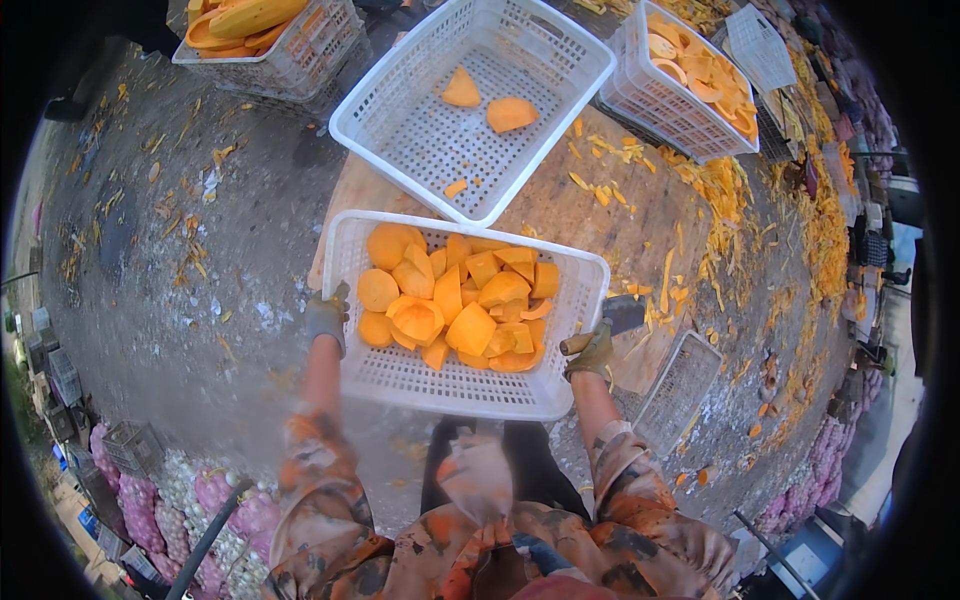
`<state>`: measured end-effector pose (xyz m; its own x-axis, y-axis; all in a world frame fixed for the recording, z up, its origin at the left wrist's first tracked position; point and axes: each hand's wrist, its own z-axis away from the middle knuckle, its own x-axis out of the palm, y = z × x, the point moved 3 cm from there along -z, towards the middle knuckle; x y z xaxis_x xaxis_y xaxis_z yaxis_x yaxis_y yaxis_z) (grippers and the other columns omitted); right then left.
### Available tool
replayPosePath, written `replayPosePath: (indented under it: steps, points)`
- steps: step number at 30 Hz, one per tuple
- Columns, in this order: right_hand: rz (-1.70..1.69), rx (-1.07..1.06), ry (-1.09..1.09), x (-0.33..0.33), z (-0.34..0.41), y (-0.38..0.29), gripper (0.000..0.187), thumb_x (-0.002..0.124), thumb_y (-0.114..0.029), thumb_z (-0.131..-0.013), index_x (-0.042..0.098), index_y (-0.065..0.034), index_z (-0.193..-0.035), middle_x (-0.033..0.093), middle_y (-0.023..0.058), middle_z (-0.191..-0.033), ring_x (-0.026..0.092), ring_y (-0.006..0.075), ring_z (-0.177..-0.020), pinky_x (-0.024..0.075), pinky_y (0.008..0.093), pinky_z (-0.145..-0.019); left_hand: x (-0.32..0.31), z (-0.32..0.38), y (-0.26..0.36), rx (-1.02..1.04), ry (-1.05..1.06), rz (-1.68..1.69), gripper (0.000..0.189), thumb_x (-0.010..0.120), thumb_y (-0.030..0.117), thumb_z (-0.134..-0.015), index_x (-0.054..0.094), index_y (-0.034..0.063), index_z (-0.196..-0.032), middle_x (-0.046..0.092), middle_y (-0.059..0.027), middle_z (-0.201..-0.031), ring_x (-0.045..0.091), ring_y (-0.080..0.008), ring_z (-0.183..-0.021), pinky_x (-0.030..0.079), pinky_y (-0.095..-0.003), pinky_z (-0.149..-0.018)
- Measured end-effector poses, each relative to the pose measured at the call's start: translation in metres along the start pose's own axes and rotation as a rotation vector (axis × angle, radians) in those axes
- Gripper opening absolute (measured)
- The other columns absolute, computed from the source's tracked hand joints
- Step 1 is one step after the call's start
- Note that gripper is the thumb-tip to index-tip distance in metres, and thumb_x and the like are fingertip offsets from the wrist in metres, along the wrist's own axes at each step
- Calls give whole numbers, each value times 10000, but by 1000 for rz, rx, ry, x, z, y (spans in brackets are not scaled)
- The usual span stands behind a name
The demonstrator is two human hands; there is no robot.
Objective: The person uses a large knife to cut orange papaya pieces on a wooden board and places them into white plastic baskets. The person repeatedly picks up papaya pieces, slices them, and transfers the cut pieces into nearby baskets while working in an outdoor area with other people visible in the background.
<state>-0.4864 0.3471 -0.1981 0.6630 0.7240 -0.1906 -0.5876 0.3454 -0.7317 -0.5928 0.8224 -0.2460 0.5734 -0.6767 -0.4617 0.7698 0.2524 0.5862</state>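
Note:
Both gloved hands hold a white plastic crate (450, 396) of cut orange pumpkin pieces (471, 328) in front of my body. My left hand (327, 319) grips its left end. At its right end, my right hand (592, 351) grips the rim and also has a wooden-handled knife or cleaver (576, 343), whose wide dark blade shows beyond the crate. Just past the held crate, a larger-looking white plastic crate (480, 212) rests tilted at the wooden board (637, 202), with a few pumpkin pieces (512, 115) inside.
Filled pumpkin crates stand at upper left (255, 73) and upper right (690, 139). Pumpkin peelings (720, 195) litter the board and ground. An empty-looking crate (679, 394) lies right of my right hand. Net sacks (139, 510) lie at lower left.

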Motion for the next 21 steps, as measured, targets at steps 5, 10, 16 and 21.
replayPosePath:
  steps: [5,10,16,21]
  points:
    - [12,-40,-59,6,-31,0,380,546,-404,-907,524,-42,-794,517,103,-518,499,269,-403,483,381,-547,5,-5,37,170,-10,-49,357,751,287,-800,644,17,-1006,612,-67,-698,543,-141,-544,432,-282,-485]
    - [-100,41,-197,8,-42,-16,375,576,-391,-902,586,-16,-920,636,114,-782,588,267,-588,515,388,-636,26,2,86,608,247,-290,645,733,385,-799,490,-17,-1241,560,-206,-1155,544,-346,-1040,452,-404,-866]
    - [100,-68,-179,16,-71,-52,391,584,-398,-917,602,-35,-1061,636,62,-913,602,186,-748,483,313,-645,124,1,212,386,251,-394,1032,700,639,-712,327,-31,-1402,463,-234,-1361,415,-400,-1284,369,-452,-1045]
    - [223,-212,-342,52,-21,-51,319,623,-346,-899,595,-60,-1038,530,-43,-784,452,88,-648,388,268,-590,126,-37,191,306,98,-714,922,621,668,-754,434,-14,-1347,534,-237,-1287,508,-390,-1202,412,-445,-1000]
